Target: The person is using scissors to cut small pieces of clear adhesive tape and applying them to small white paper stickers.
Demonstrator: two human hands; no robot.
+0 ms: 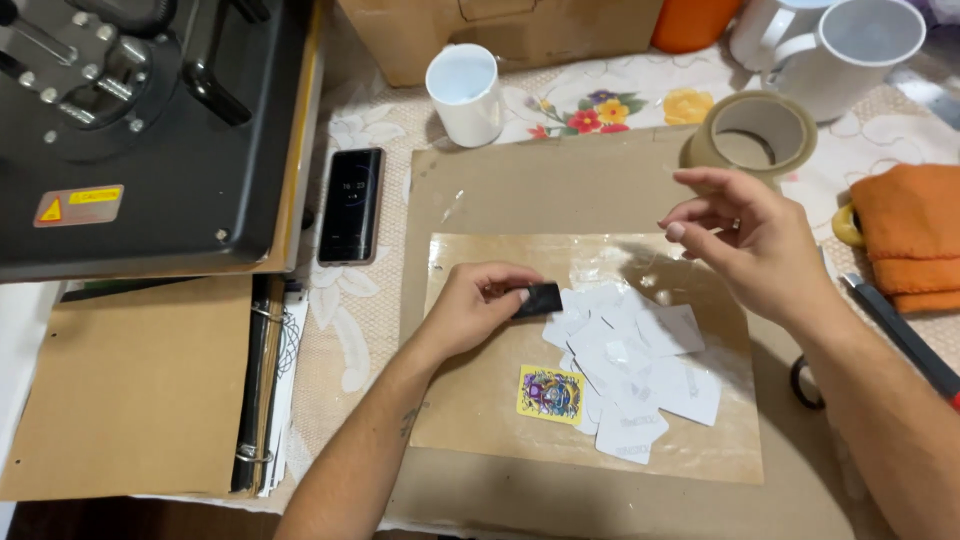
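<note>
Black rectangular piece (543,298), small and flat, sits pinched between the thumb and fingers of the left hand (472,308), just at the left edge of a heap of white cut cards (640,370). The right hand (745,240) hovers above the upper right of that heap, fingers loosely curled and apart, holding nothing. One yellow printed sticker (550,393) lies at the heap's lower left, touching the white cards. All of this rests on a glossy brown sheet (470,400), which lies on a larger cardboard mat (540,185); bare sheet shows to the left of the heap and below it, and bare mat runs above it.

Around the mat's edges things crowd in: a dark smartphone (350,205) just beside its left edge, a white mug (466,94) near its top left corner, a roll of brown packing tape (752,135) at its top right corner close behind the right hand. Further right lie folded orange cloths (910,235) and a utility knife (900,335); black scissor handles (805,383) peek out under the right forearm. A black heat press (150,130) fills the upper left, with a ring binder (262,390) and a cardboard sheet (120,390) below it. The table wears a floral cloth (600,105), with a cardboard box (500,30) and another white mug (850,55) at the back.
</note>
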